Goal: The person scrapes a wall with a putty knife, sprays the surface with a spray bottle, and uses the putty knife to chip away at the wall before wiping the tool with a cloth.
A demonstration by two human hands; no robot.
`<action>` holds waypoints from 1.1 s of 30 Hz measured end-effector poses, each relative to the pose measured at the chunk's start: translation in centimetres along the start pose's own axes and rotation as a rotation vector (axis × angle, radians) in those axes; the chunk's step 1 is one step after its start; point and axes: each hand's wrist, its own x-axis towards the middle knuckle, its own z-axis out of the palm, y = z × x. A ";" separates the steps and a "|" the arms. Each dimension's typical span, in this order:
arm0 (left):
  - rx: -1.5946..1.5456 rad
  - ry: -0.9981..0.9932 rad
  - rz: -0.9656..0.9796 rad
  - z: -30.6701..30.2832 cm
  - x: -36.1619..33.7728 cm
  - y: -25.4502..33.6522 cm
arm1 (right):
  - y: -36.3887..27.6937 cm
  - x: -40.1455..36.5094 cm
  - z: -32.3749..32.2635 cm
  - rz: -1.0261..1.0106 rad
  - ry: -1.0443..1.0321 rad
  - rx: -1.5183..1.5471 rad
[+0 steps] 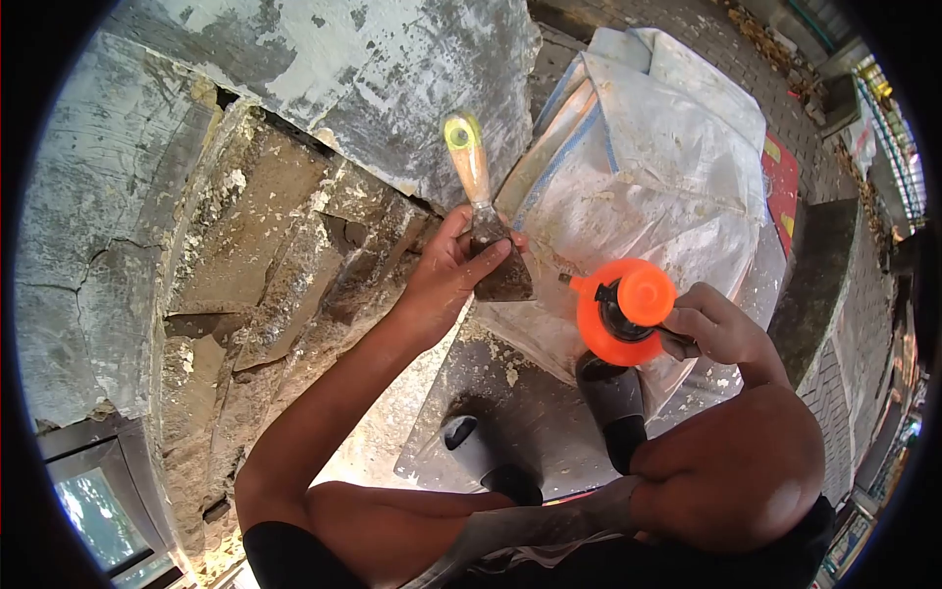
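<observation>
My left hand [446, 275] is closed on a putty knife [483, 218], with thumb and fingers around the metal blade. Its wooden handle points up and away from me, ending in a yellow-green tip. In front of my right knee, my right hand [721, 329] grips an orange spray bottle [599, 334] by a dark handle at its side. An orange cap and black collar top the bottle, and a short nozzle points left towards the putty knife. The two tools are apart. The bottle's underside is hidden from above.
On the left, a wall [245, 236] has broken plaster with rough brown masonry exposed. A white tarp or sack sheet [677, 167] covers something ahead. My dark shoes rest on a grey, debris-speckled board [510, 363]. A window [98, 510] sits at lower left.
</observation>
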 end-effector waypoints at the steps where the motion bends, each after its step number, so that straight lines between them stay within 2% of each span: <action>1: 0.033 0.001 0.031 0.0 0.2 -0.1 | -0.4 -0.3 -0.3 0.000 -0.042 -0.041; 2: 0.067 0.002 0.062 0.0 0.4 -0.2 | -0.8 -0.5 -0.4 0.000 -0.083 -0.082; 6: 0.180 -0.019 0.100 0.0 0.9 0.0 | -1.5 -0.7 0.0 0.054 0.023 -0.080; 9: 0.022 -0.032 0.012 0.4 0.7 0.4 | -1.4 -0.5 -0.4 0.070 0.014 -0.081; 12: -0.015 -0.112 -0.048 0.5 0.8 0.8 | -1.2 -0.4 -0.3 0.066 0.031 -0.067; 15: -0.030 -0.116 -0.194 1.1 0.0 1.8 | -0.5 0.0 -0.2 0.073 0.074 0.004; 18: -0.039 -0.217 -0.176 0.9 -0.1 1.0 | -0.8 0.0 -0.1 0.068 0.052 -0.002; 24: -0.089 -0.204 -0.164 1.1 0.1 0.0 | -0.8 -0.2 -0.1 0.068 0.041 -0.029; 33: 0.041 -0.186 -0.091 1.0 -0.1 0.0 | -0.8 -0.4 0.3 0.046 0.019 -0.047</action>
